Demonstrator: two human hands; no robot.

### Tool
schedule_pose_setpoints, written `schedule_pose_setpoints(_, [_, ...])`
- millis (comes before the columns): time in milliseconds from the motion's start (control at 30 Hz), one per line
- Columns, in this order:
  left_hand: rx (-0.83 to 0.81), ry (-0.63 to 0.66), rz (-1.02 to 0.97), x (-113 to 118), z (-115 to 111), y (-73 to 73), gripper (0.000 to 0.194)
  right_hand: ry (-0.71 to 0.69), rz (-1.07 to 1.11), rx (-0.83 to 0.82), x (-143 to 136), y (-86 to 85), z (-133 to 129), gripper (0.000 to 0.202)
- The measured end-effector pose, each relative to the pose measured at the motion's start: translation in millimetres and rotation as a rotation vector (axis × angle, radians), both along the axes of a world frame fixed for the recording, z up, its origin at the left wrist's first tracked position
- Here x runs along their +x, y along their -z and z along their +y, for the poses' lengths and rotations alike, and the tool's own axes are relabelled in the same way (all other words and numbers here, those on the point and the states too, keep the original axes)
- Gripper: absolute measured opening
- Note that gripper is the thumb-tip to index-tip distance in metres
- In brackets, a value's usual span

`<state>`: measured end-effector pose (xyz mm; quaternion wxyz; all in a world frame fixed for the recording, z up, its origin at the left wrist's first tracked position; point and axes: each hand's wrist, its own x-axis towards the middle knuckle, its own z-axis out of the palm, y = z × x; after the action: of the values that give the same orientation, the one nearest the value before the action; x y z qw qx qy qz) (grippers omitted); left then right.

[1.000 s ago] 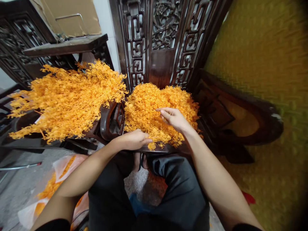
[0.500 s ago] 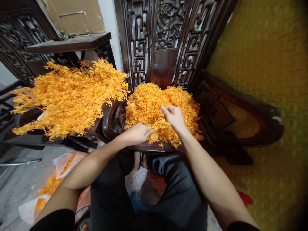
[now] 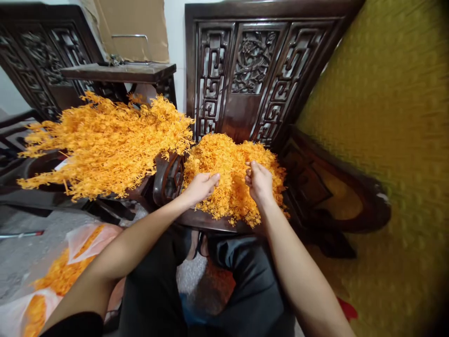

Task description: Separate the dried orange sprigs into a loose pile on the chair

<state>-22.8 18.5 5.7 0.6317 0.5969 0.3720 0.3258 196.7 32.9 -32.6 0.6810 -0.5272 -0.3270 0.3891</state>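
Note:
A mound of orange artificial flower sprigs lies on the dark wooden chair seat in front of my knees. Over its left part, my left hand is closed, thumb upward, and appears to pinch one orange sprig that blends into the mound. My right hand hovers above the right part with fingers curled and thumb against the forefinger. Whatever it grips is too small to make out. The two hands are a short gap apart.
A larger heap of orange sprigs covers another seat at the left. Plastic bags with orange pieces lie on the floor. A carved chair back rises ahead, a curved armrest stands at the right, and a small side table stands behind.
My hands have drawn slightly apart, and my right hand's fingers have curled more toward me. The camera view has tilted up a little, showing more of the carved chair back.

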Motion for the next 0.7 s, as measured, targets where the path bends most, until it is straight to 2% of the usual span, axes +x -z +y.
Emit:
schedule_pose_setpoints(67, [-0.112, 0.015, -0.154, 5.0, 5.3, 3.8, 0.044, 0.058, -0.163, 0.013, -1.7, -4.2, 11.2, 0.062])
schedule_pose_setpoints(133, [-0.12, 0.01, -0.239, 9.6, 9.2, 6.4, 0.046, 0.132, -0.42, 0.046, -2.9, -8.1, 16.3, 0.074])
schedule_pose_setpoints(200, [-0.109, -0.023, -0.285, 14.6, 10.9, 7.2, 0.048, 0.182, -0.631, 0.082, -9.2, -11.1, 11.7, 0.085])
schedule_pose_setpoints(267, [-0.108, -0.048, -0.315, 20.3, 10.4, 6.7, 0.049, 0.164, -0.712, 0.139, -24.1, -13.5, -1.3, 0.086])
schedule_pose_setpoints(333, [-0.115, -0.063, -0.341, 26.3, 8.6, 5.6, 0.051, 0.108, -0.718, 0.197, -44.4, -15.8, -16.3, 0.084])
schedule_pose_setpoints(400, [-0.116, -0.083, -0.364, 31.3, 6.4, 4.5, 0.052, 0.133, -0.71, 0.207, -61.6, -18.1, -26.1, 0.076])
schedule_pose_setpoints(500, [-0.109, -0.108, -0.371, 34.4, 4.6, 3.2, 0.05, 0.203, -0.729, 0.177, -67.2, -21.1, -26.4, 0.045])
schedule_pose_setpoints(567, [-0.115, -0.101, -0.353, 33.6, 4.6, 2.5, 0.049, 0.128, -0.691, 0.136, -59.4, -21.6, -22.2, 0.042])
schedule_pose_setpoints(700, [-0.129, -0.094, -0.337, 30.4, 5.7, 2.4, 0.049, -0.076, -0.478, 0.101, -49.2, -20.6, -23.2, 0.044])
